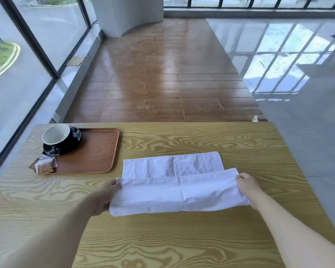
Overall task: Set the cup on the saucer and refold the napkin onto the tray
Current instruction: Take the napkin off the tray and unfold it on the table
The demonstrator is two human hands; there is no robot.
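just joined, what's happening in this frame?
A person is folding a white napkin on the wooden table. The left hand and right hand each grip one end of its near edge, lifted over towards the far half. The cup already sits on its dark saucer on the tray, beside some small packets.

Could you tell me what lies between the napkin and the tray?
Only bare table; in the head view a narrow strip separates the napkin from the tray.
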